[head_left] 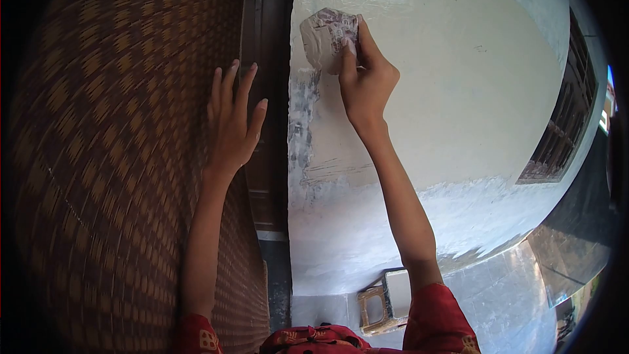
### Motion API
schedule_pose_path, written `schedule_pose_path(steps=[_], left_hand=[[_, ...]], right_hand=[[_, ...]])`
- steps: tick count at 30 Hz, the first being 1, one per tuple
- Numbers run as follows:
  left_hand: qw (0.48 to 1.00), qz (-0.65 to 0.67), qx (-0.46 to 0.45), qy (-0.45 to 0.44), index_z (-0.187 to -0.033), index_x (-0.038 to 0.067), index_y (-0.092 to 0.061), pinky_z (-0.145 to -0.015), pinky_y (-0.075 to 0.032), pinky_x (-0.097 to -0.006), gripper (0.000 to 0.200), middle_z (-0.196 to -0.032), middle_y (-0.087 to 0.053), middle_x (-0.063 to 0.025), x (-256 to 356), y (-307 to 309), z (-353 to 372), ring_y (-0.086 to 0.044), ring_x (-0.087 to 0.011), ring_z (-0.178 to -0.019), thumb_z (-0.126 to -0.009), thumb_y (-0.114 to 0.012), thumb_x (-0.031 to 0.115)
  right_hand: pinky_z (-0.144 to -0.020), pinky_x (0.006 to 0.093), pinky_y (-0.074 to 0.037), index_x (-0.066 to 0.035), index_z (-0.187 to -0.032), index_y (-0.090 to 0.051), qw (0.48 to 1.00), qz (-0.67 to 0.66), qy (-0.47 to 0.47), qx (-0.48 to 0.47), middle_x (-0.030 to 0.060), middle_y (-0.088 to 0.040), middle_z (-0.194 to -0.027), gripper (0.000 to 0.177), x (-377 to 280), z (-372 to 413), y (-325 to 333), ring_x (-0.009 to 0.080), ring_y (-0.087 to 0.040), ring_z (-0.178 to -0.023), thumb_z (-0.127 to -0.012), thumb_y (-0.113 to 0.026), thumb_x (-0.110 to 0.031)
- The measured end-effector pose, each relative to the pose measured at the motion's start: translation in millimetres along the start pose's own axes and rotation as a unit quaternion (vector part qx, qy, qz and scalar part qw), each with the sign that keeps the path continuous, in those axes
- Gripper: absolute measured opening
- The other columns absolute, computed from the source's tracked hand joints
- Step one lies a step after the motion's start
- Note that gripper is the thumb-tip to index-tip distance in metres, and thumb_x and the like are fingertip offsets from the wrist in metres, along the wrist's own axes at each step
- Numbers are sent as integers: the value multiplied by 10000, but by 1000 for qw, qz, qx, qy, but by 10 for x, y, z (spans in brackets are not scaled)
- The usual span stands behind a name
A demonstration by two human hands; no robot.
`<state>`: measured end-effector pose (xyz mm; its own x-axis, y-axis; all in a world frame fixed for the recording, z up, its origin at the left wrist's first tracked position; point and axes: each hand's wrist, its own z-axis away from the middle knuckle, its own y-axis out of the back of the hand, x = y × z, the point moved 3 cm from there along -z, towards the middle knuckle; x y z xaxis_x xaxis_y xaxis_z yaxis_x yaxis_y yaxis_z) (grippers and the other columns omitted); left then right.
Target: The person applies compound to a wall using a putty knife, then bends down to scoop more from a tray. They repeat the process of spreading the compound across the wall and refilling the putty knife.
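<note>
My right hand (367,78) pinches a flat scraper (321,36) with thumb and fingers near its right edge. Grey-white, wet-looking putty smears the scraper, which lies against the pale plastered wall (445,92) close to its left edge. Below it, that edge shows a rough blue-grey strip (301,124). Fingers extended and apart, my left hand (232,115) is raised beside the brown woven panel (124,131), with nothing in it. Its fingertips overlap the border between the panel and a dark door (262,111) in this view.
A barred window (560,118) is set into the wall at the right. Below, a small wooden-framed item (375,308) stands on the grey tiled floor (488,288). A narrow doorway gap separates the woven panel from the plastered wall.
</note>
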<state>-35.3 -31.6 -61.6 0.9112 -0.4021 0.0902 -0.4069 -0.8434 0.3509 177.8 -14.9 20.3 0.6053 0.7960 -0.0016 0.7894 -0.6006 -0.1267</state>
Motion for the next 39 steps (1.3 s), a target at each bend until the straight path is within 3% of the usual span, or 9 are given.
schedule_pose_path(steps=[7,12,19,21,23,28,31,32,39], left_hand=[[1000,-16,-19,13,-1513,187,-321,-1144,-207,-574,556,-1563,-241,-158,-80,54,66,-154,-401,-1461,-1028,-369,454],[1000,-10,-16,5,-1510,185,-325,-1139,-226,-573,547,-1552,-257,-163,-23,-8,68,-183,-406,-1449,-1025,-398,427],[999,14,-28,23,-1497,140,-344,-1169,-177,-527,534,-1558,-251,-158,-27,150,116,-184,-379,-1448,-1011,-468,326],[999,19,-31,20,-1493,133,-349,-1169,-182,-525,532,-1548,-262,-164,-5,137,103,-203,-381,-1435,-1010,-471,318],[999,28,-32,13,-1492,132,-351,-1168,-186,-522,532,-1546,-265,-162,41,115,105,-210,-378,-1431,-1009,-475,316],[999,20,-36,8,-1488,128,-357,-1165,-196,-512,533,-1534,-281,-158,53,182,131,-230,-367,-1420,-1003,-490,307],[999,8,-41,10,-1486,125,-360,-1165,-198,-505,537,-1526,-290,-158,57,156,113,-237,-361,-1417,-996,-505,291],[999,22,-32,8,-1488,151,-361,-1153,-214,-533,533,-1526,-290,-161,60,138,91,-236,-383,-1416,-1004,-484,336],[999,25,-36,7,-1482,127,-365,-1164,-199,-504,535,-1535,-277,-152,155,202,101,-223,-355,-1421,-995,-509,295]], right_hand=[[-585,258,-529,79,-1288,-567,981,-78,-117,133,205,-722,-852,443,153,-93,335,108,-665,-645,-848,-593,35],[-534,274,-472,17,-1288,-598,999,-37,-27,8,187,-686,-756,449,-53,45,-145,140,-564,-514,-839,-629,4],[-559,245,-505,61,-1304,-562,978,-139,-80,134,189,-727,-879,441,157,-140,132,119,-651,-626,-868,-597,2],[-552,249,-501,13,-1289,-598,994,-80,-23,68,175,-709,-815,428,45,-64,-20,116,-616,-598,-861,-618,12],[-692,250,-547,-4,-1306,-593,996,-52,-57,-33,146,-730,-1005,423,-56,31,-131,100,-661,-767,-884,-630,-9],[-693,246,-553,68,-1294,-566,974,-106,-153,130,174,-723,-1014,411,210,-16,207,118,-679,-813,-898,-626,-21],[-724,252,-557,46,-1295,-577,984,-108,-107,93,183,-718,-1045,405,66,15,133,137,-690,-868,-896,-621,-14],[-529,264,-497,17,-1262,-618,992,-80,-56,78,177,-680,-756,414,45,83,2,117,-592,-566,-848,-630,9],[-532,269,-449,4,-1268,-612,983,-63,-66,158,145,-576,-638,422,102,56,11,161,-535,-501,-846,-619,16]])
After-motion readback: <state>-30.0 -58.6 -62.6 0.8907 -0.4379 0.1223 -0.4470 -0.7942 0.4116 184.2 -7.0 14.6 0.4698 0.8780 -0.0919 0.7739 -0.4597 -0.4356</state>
